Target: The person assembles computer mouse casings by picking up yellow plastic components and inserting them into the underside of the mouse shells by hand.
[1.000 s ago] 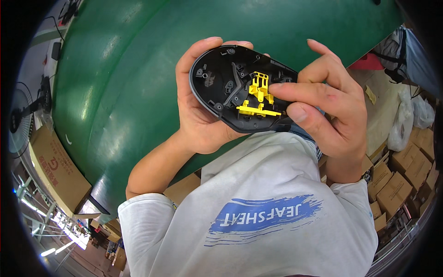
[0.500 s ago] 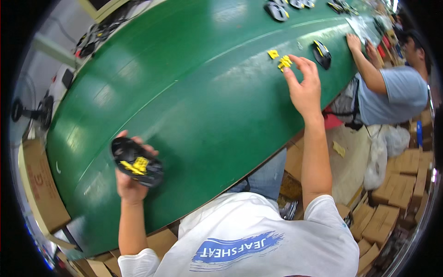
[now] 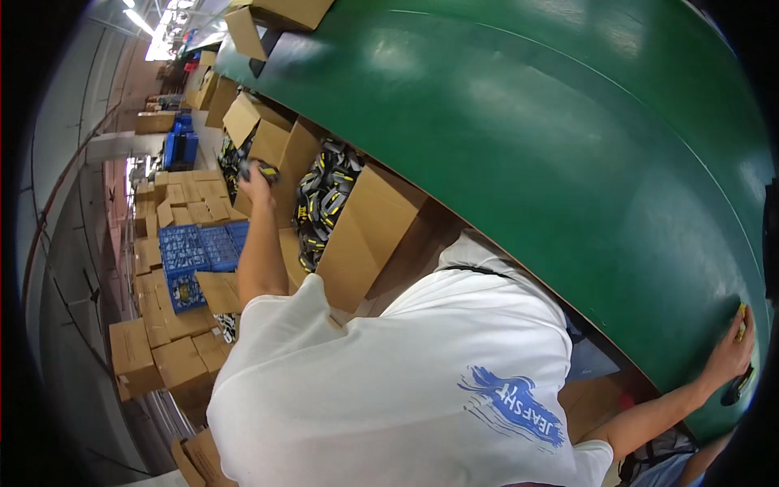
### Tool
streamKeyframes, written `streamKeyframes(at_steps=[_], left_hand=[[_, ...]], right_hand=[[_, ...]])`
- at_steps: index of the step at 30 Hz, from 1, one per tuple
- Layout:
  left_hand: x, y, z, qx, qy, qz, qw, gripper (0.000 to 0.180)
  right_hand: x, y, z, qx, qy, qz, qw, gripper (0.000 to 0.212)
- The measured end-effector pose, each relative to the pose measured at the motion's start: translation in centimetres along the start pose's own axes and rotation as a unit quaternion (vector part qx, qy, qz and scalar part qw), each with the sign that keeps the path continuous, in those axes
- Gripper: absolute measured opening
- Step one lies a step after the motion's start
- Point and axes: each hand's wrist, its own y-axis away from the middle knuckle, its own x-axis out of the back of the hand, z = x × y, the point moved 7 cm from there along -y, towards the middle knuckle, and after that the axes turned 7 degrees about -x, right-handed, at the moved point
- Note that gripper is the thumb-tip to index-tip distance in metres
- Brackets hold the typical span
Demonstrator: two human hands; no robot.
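My left hand (image 3: 257, 185) is closed on a black-and-grey oval shell with yellow parts (image 3: 266, 171), held above the open cartons left of the bench. Just below it, a carton (image 3: 381, 215) is filled with similar dark shells with yellow marks (image 3: 324, 199). At the far right, my right hand (image 3: 730, 353) rests on the green bench top (image 3: 519, 162), its fingers bent around a small yellow plastic part (image 3: 742, 319). The fingertips are partly hidden. Beside that wrist lies another black shell (image 3: 735, 388).
Another open carton (image 3: 243, 118) with dark pieces stands farther along the bench. Blue crates (image 3: 203, 247) and stacked cardboard boxes (image 3: 174, 361) fill the floor at left. A box (image 3: 288, 12) sits on the bench's far end. Another person's arm (image 3: 704, 464) shows at lower right.
The view has swung left toward the cartons. My left hand has carried the shell off the bench to above them. My right hand has lowered onto the yellow parts.
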Motion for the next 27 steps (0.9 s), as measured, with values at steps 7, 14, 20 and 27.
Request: streamKeyframes(at_steps=[7, 14, 20, 27], left_hand=[[6.2, 9.8, -15.4, 0.348, -0.194, -0.155, 0.904, 0.054], [-6.6, 11.6, -10.2, -0.006, -0.339, -0.271, 0.901, 0.079], [0.1, 15.7, -14.3, -0.272, -0.503, -0.367, 0.734, 0.068], [-4.7, 12.1, -15.9, -0.137, -0.462, -0.373, 0.793, 0.086]], right_hand=[[0.9, 1.5, -5.8, 0.01, -0.157, -0.027, 0.987, 0.031], [4.1, 4.9, -7.4, 0.084, -0.207, 0.041, 0.974, 0.024], [1.6, 6.4, -8.8, 0.106, -0.224, 0.125, 0.961, 0.017], [2.1, 6.6, -6.2, 0.053, -0.181, 0.118, 0.975, 0.02]])
